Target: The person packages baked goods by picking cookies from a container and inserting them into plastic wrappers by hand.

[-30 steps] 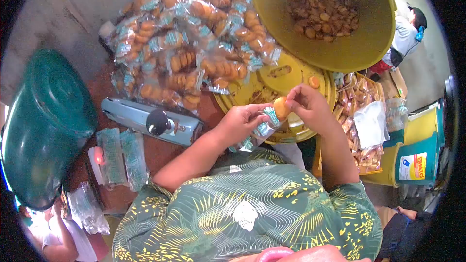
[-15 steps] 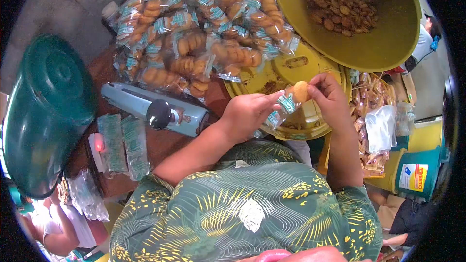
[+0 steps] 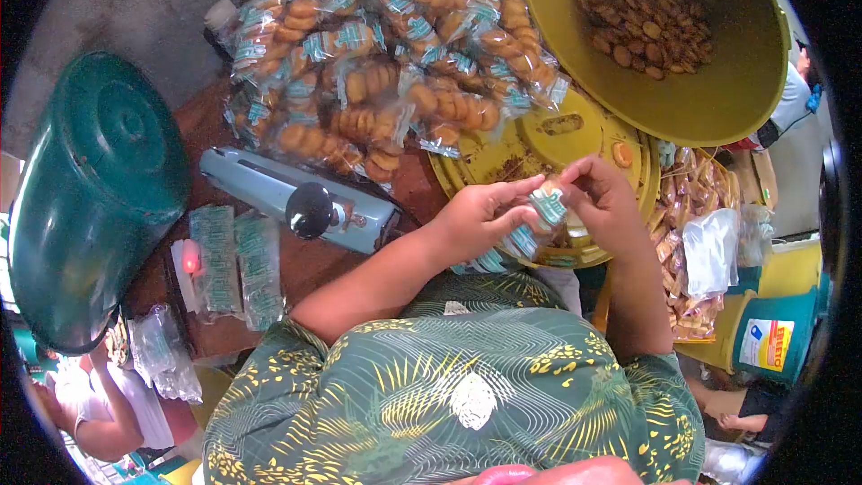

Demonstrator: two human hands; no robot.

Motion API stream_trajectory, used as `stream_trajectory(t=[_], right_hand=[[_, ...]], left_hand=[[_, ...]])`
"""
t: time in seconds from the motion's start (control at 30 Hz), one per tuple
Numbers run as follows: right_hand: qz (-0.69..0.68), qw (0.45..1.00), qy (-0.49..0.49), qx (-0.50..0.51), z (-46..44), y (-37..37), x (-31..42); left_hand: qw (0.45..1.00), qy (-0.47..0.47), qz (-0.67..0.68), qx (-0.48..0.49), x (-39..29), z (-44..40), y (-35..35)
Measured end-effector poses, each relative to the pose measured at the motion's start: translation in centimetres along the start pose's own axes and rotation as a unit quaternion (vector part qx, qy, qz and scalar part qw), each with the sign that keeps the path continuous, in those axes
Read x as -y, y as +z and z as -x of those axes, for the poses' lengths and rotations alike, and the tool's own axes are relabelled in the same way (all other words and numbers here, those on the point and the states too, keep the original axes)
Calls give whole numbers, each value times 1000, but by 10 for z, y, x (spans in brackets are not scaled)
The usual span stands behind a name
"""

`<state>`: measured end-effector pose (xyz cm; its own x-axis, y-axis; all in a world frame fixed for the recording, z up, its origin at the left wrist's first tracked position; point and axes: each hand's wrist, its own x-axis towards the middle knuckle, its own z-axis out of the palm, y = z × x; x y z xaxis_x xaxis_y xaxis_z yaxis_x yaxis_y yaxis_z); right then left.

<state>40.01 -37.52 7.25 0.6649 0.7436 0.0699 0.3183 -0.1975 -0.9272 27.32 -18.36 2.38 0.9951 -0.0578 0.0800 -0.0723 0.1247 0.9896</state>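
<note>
Between my hands is a clear plastic bag [image 3: 549, 207] with green print. My left hand [image 3: 485, 216] pinches its left side. My right hand [image 3: 600, 200] has its thumb and fingers together at the bag's upper right edge, where a bit of a round cookie shows. Both hands are over a yellow lid [image 3: 503, 157], on which one loose cookie [image 3: 622, 154] lies at the right. Beyond the lid is a pile of filled cookie bags [image 3: 368, 81]. A tilted yellow bucket [image 3: 736, 99] at the upper right holds many cookies.
A blue-grey sealer [image 3: 269, 189] with a black knob lies left of my forearm, near stacks of printed bags [image 3: 214, 260]. A large green container [image 3: 99, 198] stands far left. At right are wrapped packs [image 3: 687, 189] and a teal bucket [image 3: 772, 332]. Other people show at the edges.
The cookie at my right fingertips has gone lower into the bag and is now mostly hidden. My right hand has moved in against the bag. The whole view has shifted somewhat.
</note>
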Motion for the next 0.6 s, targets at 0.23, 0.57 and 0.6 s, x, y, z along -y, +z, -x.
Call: stream_trajectory(t=[0.23,0.57,0.6], right_hand=[[134,981,-143,6,2,24,32],[272,956,-71,-89,-6,-9,16],[290,953,-73,-58,-4,-9,7]], left_hand=[[982,-14,177,70,-3,-1,3],[988,-76,135,29,-2,0,1],[988,-62,140,17,-1,-1,1]])
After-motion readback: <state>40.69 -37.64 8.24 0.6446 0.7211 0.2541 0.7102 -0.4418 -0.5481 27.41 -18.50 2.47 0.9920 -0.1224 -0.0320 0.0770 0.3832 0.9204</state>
